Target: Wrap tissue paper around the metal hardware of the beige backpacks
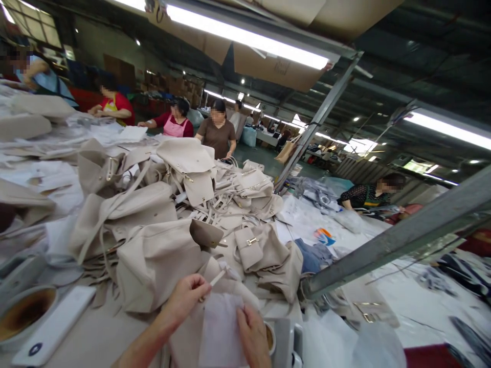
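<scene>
My left hand point(187, 296) is closed in a pinch on a narrow pale strap point(218, 277); a small metal piece shows just under the fingertips. Close to its right, my right hand point(253, 335) has its thumb and fingers closed on the edge of a white sheet point(221, 324), thin paper or film by its look. Under both hands lies a beige bag point(187, 335), mostly covered by the sheet. Just beyond stands another beige bag point(159, 263) with its flap raised. A cup of brown liquid point(270, 338) is partly hidden behind my right hand.
Beige bags point(186, 153) pile up ahead. At lower left are a bowl of brown liquid point(26, 312) and a white device point(57, 327). A slanted metal post point(402, 237) crosses the right side, near a plastic bag point(333, 340). Several people work around the tables.
</scene>
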A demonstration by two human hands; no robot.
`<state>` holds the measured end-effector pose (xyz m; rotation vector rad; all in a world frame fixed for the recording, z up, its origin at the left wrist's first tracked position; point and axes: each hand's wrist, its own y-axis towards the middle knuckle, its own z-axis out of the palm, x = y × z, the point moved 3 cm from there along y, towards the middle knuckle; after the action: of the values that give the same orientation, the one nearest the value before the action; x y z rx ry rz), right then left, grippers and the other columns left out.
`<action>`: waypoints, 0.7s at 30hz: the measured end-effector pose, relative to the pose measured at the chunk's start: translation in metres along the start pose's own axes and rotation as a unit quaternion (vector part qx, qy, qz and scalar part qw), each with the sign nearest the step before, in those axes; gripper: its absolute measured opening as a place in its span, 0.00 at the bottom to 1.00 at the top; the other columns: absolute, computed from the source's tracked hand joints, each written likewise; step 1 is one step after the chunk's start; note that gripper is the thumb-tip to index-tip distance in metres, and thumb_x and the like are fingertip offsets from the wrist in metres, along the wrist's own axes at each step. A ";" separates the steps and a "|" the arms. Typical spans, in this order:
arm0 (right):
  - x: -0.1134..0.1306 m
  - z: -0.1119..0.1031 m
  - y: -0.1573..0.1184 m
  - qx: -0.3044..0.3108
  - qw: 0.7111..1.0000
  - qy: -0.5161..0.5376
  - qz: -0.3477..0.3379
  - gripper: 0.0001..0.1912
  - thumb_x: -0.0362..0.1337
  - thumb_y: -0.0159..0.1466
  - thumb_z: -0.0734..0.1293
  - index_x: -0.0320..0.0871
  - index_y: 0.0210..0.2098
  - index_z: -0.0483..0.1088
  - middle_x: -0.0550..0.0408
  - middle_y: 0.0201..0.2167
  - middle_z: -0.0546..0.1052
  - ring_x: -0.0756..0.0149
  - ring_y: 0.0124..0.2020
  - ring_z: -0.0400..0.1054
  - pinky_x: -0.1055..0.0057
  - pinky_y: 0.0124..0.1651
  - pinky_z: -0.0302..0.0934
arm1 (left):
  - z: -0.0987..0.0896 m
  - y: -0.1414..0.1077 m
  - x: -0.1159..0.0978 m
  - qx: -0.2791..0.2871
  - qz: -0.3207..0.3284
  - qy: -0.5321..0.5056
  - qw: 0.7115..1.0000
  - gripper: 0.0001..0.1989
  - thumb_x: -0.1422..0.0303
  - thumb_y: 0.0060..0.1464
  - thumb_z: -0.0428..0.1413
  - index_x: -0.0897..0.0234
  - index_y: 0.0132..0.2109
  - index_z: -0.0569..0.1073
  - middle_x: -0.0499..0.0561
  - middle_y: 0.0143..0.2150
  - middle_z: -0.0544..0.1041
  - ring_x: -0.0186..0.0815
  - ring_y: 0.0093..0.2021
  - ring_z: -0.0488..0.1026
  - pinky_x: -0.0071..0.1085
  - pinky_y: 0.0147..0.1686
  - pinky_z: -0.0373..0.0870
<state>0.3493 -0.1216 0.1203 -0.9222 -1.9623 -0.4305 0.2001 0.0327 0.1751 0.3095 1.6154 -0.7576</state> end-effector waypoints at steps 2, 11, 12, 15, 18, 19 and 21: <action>-0.002 0.000 0.000 -0.016 0.998 0.059 0.031 0.15 0.50 0.56 0.65 0.45 0.29 0.76 0.52 0.29 0.79 0.54 0.36 0.71 0.64 0.42 0.63 | 0.005 0.000 0.001 0.010 -0.004 -0.008 1.000 0.14 0.55 0.36 0.56 0.61 0.20 0.65 0.42 0.18 0.63 0.31 0.23 0.60 0.30 0.27 0.55; 0.022 0.057 -0.008 0.101 0.825 0.521 0.192 0.25 0.51 0.46 0.76 0.43 0.39 0.77 0.48 0.39 0.82 0.54 0.39 0.76 0.63 0.40 0.69 | 0.025 0.004 0.036 -0.017 -0.015 -0.017 1.000 0.14 0.54 0.36 0.55 0.60 0.21 0.65 0.43 0.19 0.63 0.33 0.24 0.61 0.31 0.28 0.56; 0.025 0.060 -0.009 0.103 0.815 0.536 0.195 0.26 0.51 0.45 0.77 0.42 0.38 0.77 0.48 0.39 0.82 0.53 0.39 0.76 0.63 0.40 0.69 | 0.025 0.006 0.039 -0.020 -0.015 -0.019 1.000 0.14 0.54 0.36 0.55 0.60 0.21 0.64 0.43 0.19 0.64 0.34 0.24 0.61 0.31 0.28 0.56; 0.031 0.067 -0.008 0.124 0.802 0.555 0.185 0.26 0.49 0.47 0.77 0.43 0.42 0.76 0.48 0.40 0.82 0.53 0.42 0.76 0.63 0.40 0.69 | 0.027 0.009 0.044 -0.031 -0.010 -0.018 0.999 0.13 0.55 0.37 0.55 0.60 0.22 0.64 0.43 0.20 0.65 0.34 0.24 0.62 0.31 0.28 0.57; 0.027 0.074 -0.007 0.127 0.801 0.555 0.183 0.24 0.45 0.49 0.77 0.43 0.44 0.76 0.48 0.41 0.82 0.53 0.45 0.75 0.63 0.42 0.69 | 0.029 0.009 0.045 -0.048 0.003 0.023 0.999 0.12 0.57 0.39 0.55 0.59 0.23 0.63 0.44 0.20 0.66 0.36 0.25 0.64 0.31 0.28 0.57; 0.024 0.077 -0.006 0.114 0.801 0.555 0.190 0.24 0.45 0.49 0.77 0.42 0.43 0.76 0.49 0.41 0.82 0.53 0.45 0.75 0.63 0.42 0.69 | 0.029 0.008 0.045 -0.052 0.009 0.043 0.998 0.12 0.57 0.40 0.55 0.59 0.23 0.63 0.44 0.20 0.67 0.36 0.26 0.64 0.31 0.28 0.56; 0.018 0.081 -0.006 0.089 0.795 0.561 0.213 0.24 0.45 0.47 0.78 0.42 0.40 0.77 0.49 0.38 0.83 0.53 0.44 0.76 0.62 0.44 0.69 | 0.030 0.006 0.042 -0.048 0.023 0.076 0.996 0.12 0.57 0.44 0.54 0.59 0.22 0.63 0.45 0.21 0.67 0.36 0.26 0.64 0.31 0.28 0.56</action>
<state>0.2921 -0.0678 0.0917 -0.6850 -0.6586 -0.3786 0.2185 0.0093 0.1328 0.3402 1.7766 -0.6321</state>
